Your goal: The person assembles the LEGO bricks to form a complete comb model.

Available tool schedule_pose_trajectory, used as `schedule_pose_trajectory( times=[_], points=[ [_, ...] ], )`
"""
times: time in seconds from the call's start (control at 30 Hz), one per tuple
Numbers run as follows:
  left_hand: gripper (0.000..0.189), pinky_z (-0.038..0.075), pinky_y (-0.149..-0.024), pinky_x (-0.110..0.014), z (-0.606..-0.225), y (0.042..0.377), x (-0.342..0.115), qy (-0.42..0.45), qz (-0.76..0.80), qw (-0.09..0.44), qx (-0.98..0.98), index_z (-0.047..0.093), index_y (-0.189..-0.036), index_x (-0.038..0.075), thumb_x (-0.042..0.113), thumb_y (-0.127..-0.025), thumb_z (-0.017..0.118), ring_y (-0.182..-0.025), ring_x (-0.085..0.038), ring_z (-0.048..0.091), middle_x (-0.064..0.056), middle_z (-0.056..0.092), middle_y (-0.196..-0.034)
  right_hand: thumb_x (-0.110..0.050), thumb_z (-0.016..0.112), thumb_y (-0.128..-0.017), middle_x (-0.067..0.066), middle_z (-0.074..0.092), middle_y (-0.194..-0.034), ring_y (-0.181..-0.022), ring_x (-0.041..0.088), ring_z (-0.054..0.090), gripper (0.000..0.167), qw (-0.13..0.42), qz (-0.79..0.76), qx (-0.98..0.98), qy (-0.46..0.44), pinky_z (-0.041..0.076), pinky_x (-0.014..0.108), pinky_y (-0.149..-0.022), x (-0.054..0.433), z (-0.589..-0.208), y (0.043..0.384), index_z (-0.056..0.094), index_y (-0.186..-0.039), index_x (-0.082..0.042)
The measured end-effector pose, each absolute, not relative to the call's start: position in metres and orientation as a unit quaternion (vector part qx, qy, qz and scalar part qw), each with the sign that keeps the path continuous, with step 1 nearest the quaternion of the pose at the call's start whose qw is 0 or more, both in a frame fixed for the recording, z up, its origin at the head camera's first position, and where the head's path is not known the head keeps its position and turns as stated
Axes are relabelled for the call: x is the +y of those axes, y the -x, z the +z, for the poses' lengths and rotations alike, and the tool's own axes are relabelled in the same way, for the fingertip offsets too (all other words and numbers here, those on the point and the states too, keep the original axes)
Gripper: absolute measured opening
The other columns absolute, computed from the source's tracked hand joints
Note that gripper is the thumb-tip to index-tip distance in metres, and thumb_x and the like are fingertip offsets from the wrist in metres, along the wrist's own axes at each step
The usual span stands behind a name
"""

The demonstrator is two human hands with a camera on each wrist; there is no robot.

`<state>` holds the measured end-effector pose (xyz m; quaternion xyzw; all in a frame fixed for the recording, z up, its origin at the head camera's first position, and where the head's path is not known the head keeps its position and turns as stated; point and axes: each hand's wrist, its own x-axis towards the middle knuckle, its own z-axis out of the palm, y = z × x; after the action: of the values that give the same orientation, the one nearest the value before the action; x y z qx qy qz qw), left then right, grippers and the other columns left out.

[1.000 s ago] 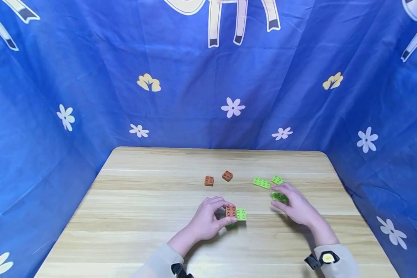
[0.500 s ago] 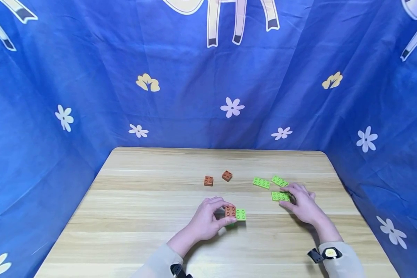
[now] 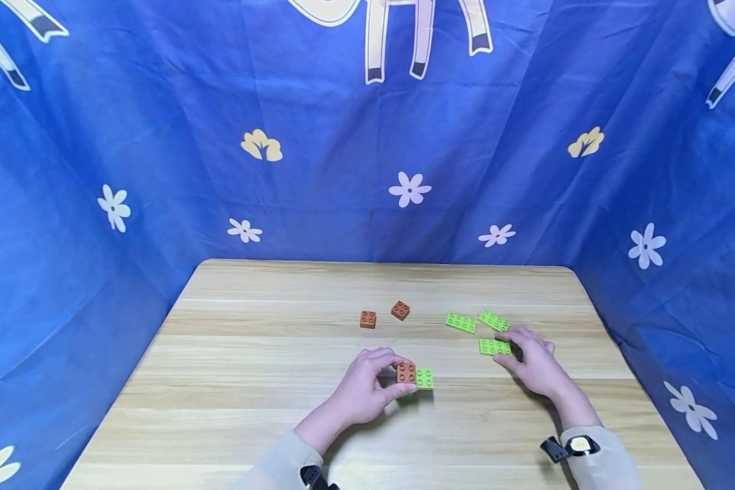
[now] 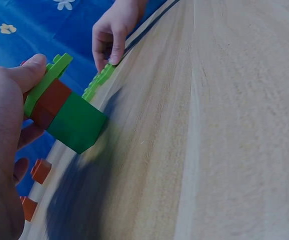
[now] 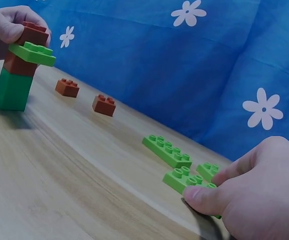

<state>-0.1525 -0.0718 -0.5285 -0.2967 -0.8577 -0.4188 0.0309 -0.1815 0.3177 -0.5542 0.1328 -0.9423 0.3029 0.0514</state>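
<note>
- on my feed, the left hand (image 3: 365, 386) and the right hand (image 3: 531, 361) are both bare
- i see a plain, long left sleeve (image 3: 278, 464), pale greyish beige
- the right sleeve (image 3: 608, 463) matches it in colour
- over the right cuff i make out an angular black wrist device (image 3: 582, 446) with a whitish face, and beside it a small black block (image 3: 553, 449)
- on the left cuff, a black mount (image 3: 311, 475), cut off for me by the frame edge

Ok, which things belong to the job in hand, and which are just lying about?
Apparently in the job:
brick stack, pinched by the left hand
one light green plate, gripped by the right hand

Lying about, perhaps for later:
two brown bricks
two other light green plates
</note>
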Motion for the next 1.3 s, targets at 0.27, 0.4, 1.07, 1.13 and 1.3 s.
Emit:
schedule_pose_trajectory(
  times=[0.27, 0.4, 1.07, 1.13, 1.3],
  points=[
    [0.044, 0.046, -0.102, -0.041, -0.528, 0.153, -0.073, 0.295, -0.423, 0.031, -0.856, 0.076, -0.122, 0.024, 0.053, -0.090, 0.080, -0.106, -0.006, 0.062, 0.023, 0.068, -0.106, -0.020, 0.082, -0.095, 0.007, 0.065, -0.118, -0.120, 0.036, 0.057, 0.038, 0.060, 0.304, -0.941, -0.132, 0.024, 0.065, -0.096, 0.315, -0.558, 0.182, 0.071, -0.128, -0.003],
    [0.044, 0.046, -0.101, -0.041, -0.529, 0.153, -0.074, 0.297, -0.425, 0.034, -0.855, 0.076, -0.122, 0.023, 0.054, -0.090, 0.079, -0.106, -0.006, 0.062, 0.023, 0.068, -0.107, -0.021, 0.080, -0.097, 0.005, 0.064, -0.115, -0.118, 0.034, 0.057, 0.035, 0.063, 0.302, -0.943, -0.129, 0.024, 0.064, -0.096, 0.313, -0.559, 0.181, 0.072, -0.125, -0.003],
    [0.046, 0.047, -0.101, -0.042, -0.528, 0.151, -0.073, 0.295, -0.429, 0.021, -0.854, 0.076, -0.123, 0.023, 0.055, -0.090, 0.079, -0.107, -0.011, 0.063, 0.022, 0.068, -0.109, -0.021, 0.057, -0.111, 0.023, 0.058, -0.137, -0.131, 0.046, 0.054, 0.044, 0.047, 0.327, -0.933, -0.140, 0.040, 0.065, -0.109, 0.304, -0.546, 0.173, 0.053, -0.144, 0.007],
    [0.045, 0.047, -0.101, -0.042, -0.528, 0.151, -0.073, 0.294, -0.429, 0.022, -0.854, 0.076, -0.123, 0.023, 0.055, -0.090, 0.079, -0.107, -0.011, 0.063, 0.022, 0.068, -0.109, -0.022, 0.056, -0.112, 0.021, 0.058, -0.135, -0.128, 0.043, 0.056, 0.045, 0.049, 0.328, -0.933, -0.142, 0.042, 0.063, -0.108, 0.303, -0.545, 0.172, 0.053, -0.145, 0.008],
    [0.045, 0.047, -0.100, -0.041, -0.528, 0.152, -0.073, 0.294, -0.426, 0.022, -0.855, 0.076, -0.123, 0.023, 0.054, -0.090, 0.080, -0.107, -0.010, 0.062, 0.022, 0.068, -0.108, -0.024, 0.059, -0.111, 0.015, 0.057, -0.133, -0.123, 0.038, 0.058, 0.044, 0.062, 0.328, -0.930, -0.156, 0.044, 0.061, -0.104, 0.300, -0.540, 0.171, 0.056, -0.143, 0.006]
  ],
)
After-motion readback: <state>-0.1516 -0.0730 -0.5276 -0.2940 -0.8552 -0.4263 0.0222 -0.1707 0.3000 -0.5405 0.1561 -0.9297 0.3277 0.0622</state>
